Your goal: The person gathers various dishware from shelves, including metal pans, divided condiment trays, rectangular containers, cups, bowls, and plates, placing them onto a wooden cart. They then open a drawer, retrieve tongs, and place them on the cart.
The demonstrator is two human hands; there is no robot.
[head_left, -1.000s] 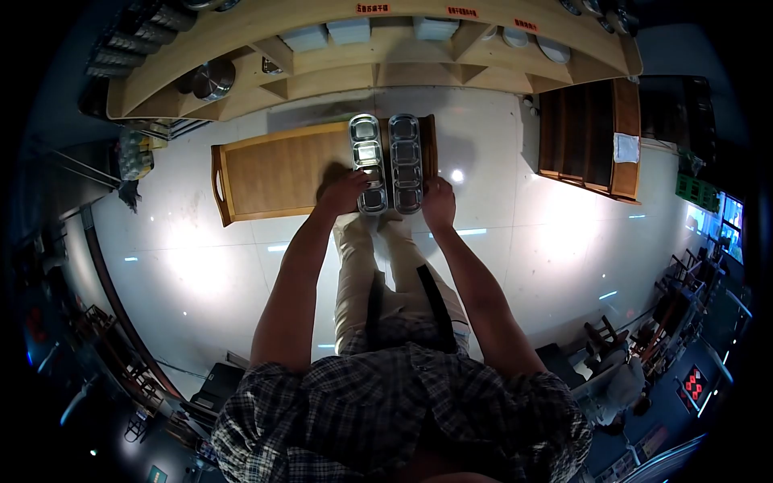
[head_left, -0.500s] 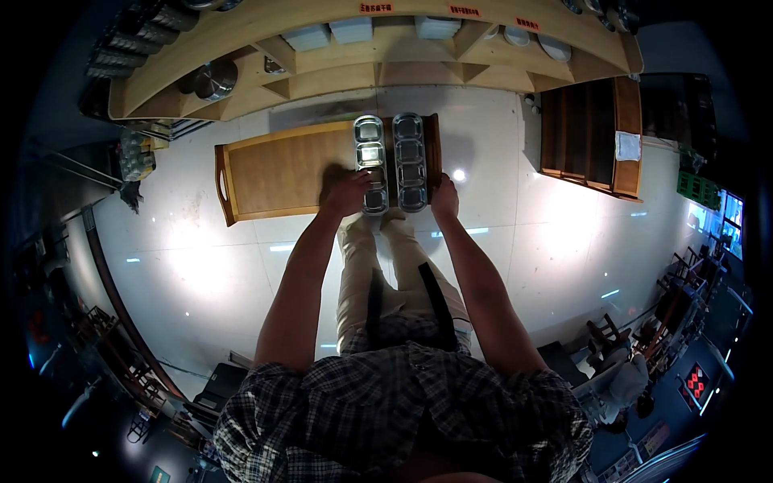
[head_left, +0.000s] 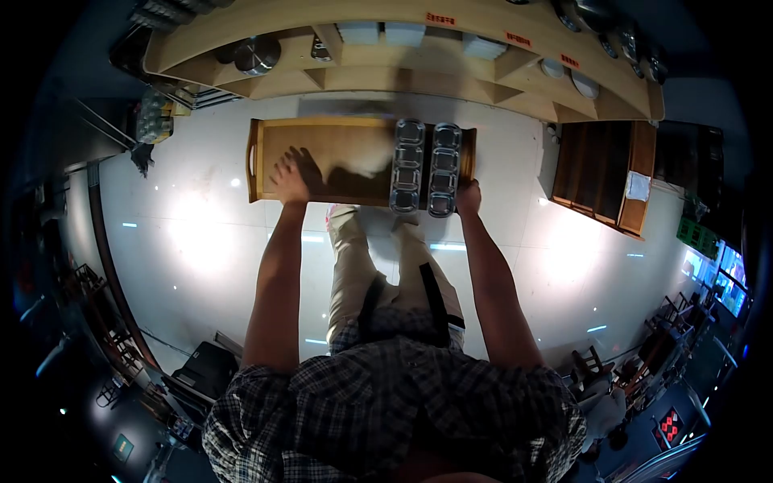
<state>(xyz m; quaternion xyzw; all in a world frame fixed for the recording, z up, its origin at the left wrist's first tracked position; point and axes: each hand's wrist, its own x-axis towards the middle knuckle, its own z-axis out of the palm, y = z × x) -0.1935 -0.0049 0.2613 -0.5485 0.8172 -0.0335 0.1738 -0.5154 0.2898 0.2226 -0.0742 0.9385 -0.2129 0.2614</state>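
Head view: a tray [head_left: 346, 141] lies beneath spread left fingers [head_left: 285, 169], beside right fingers [head_left: 472, 190] of unclear grip.

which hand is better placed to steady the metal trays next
Probably the right hand: it is at the right end of the wooden tray, close to the metal trays; the left hand is near the other end.

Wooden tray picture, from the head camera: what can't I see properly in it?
All in the head view:
Right hand: its exact finger grip is hidden by the hand itself.
Wooden tray: the part underneath the two metal trays is hidden by them.
Red signs: their writing is too small and blurry to read.
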